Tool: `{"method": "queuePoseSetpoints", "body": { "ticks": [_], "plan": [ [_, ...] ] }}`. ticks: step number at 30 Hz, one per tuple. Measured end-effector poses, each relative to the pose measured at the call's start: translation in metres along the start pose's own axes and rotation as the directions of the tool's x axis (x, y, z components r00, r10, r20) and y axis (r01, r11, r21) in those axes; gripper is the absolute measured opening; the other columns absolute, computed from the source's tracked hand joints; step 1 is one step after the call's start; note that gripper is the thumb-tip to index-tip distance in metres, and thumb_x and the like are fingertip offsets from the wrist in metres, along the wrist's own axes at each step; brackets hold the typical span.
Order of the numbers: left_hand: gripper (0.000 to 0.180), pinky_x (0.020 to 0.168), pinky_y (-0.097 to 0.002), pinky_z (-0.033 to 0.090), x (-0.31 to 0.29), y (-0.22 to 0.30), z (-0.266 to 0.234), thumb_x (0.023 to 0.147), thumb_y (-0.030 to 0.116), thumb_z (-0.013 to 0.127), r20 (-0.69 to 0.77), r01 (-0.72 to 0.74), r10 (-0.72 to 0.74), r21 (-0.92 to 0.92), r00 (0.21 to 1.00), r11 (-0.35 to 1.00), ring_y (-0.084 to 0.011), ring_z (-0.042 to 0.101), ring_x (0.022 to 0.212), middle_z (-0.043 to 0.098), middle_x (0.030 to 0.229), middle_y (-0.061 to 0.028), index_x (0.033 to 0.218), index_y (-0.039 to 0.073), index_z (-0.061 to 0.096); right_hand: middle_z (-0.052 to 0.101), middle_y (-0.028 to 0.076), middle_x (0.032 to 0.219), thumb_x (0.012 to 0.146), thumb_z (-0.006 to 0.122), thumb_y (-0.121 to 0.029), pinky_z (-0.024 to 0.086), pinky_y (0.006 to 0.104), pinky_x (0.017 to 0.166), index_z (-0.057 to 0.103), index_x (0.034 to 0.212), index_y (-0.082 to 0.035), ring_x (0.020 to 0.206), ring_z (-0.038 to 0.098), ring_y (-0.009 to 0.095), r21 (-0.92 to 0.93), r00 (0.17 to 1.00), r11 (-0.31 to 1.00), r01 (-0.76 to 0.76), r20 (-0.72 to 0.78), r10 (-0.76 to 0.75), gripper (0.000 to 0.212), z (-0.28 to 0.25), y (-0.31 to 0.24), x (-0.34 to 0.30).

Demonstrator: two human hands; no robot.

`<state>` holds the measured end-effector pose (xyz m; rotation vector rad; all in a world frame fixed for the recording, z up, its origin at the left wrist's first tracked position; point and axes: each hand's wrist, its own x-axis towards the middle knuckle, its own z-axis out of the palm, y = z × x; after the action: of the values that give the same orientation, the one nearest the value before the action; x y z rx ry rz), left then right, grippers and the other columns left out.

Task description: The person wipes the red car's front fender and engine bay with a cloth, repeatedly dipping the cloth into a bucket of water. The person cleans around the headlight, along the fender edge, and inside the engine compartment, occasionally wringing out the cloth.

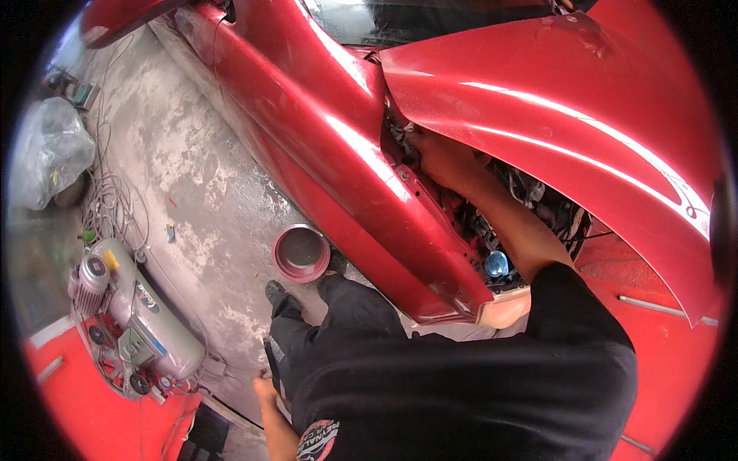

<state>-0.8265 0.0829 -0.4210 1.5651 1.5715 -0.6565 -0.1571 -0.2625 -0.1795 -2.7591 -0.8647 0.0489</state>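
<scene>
My right arm stretches under the raised red hood (538,115). My right hand (419,146) is in the narrow gap between the hood and the red fender (346,177), near the hood's rear corner. Its fingers are mostly hidden among the dark parts there, so their grip does not show. Low at my left side hangs my left hand (264,386), its fingers curled closed. A dark narrow shape lies right by it against my trousers; whether the hand holds it is unclear. Below my right forearm, a round blue cap-like part (496,263) shows in the engine bay.
A pink-rimmed bucket (280,257) stands on the worn concrete floor by my feet. To the left are a grey air compressor (157,319), tangled hoses (115,203) and a clear plastic bag (58,142). The car's windshield (430,21) lies beyond the hood.
</scene>
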Motion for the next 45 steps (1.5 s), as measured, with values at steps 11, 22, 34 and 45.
{"method": "queuePoseSetpoints", "body": {
  "ticks": [11,22,34,45],
  "plan": [
    [0.045,0.061,-0.0293,0.05,-0.018,0.073,-0.042,0.087,-0.003,0.06,-0.192,-0.225,0.164,-0.363,0.968,0.904,-0.0183,0.066,0.068,0.069,0.083,-0.0146,0.132,-0.004,0.054,0.064,0.022,0.117,0.091,0.058,-0.017,0.045,0.0452,0.102,0.066,0.121,-0.006,0.112,0.061,0.037,0.242,0.942,0.952,-0.189,0.32,0.105,0.033,-0.094,-0.023,-0.005],
    [0.048,0.045,-0.0327,0.043,-0.048,-0.015,-0.041,0.082,-0.001,0.059,-0.121,0.035,-0.076,-0.311,0.99,0.95,-0.0176,0.06,0.055,0.068,0.077,-0.0137,0.13,-0.003,0.054,0.059,0.018,0.127,0.079,0.059,0.0,0.037,0.0503,0.107,0.056,0.128,-0.005,0.127,0.051,0.037,-0.037,0.948,0.95,0.311,0.087,-0.307,0.05,-0.018,0.008,-0.029],
    [0.041,0.055,-0.0304,0.049,-0.04,-0.017,-0.022,0.087,0.002,0.063,-0.269,-0.155,0.032,-0.451,0.963,0.879,-0.0167,0.064,0.068,0.069,0.087,-0.0136,0.127,-0.001,0.058,0.064,0.01,0.099,0.083,0.055,-0.005,0.049,0.0487,0.086,0.06,0.101,-0.005,0.108,0.061,0.034,-0.362,0.964,0.894,0.265,0.105,-0.243,0.019,-0.019,-0.001,0.017],
    [0.035,0.067,-0.0359,0.054,-0.041,-0.081,0.002,0.082,0.002,0.056,-0.161,-0.04,0.031,-0.055,0.986,0.998,-0.0229,0.068,0.079,0.071,0.086,-0.0161,0.115,-0.003,0.067,0.057,0.016,0.106,0.076,0.06,-0.003,0.047,0.0469,0.089,0.061,0.103,-0.001,0.111,0.055,0.036,-0.398,0.862,0.766,0.504,0.177,-0.475,0.027,-0.012,0.023,0.016]
  ]
}}
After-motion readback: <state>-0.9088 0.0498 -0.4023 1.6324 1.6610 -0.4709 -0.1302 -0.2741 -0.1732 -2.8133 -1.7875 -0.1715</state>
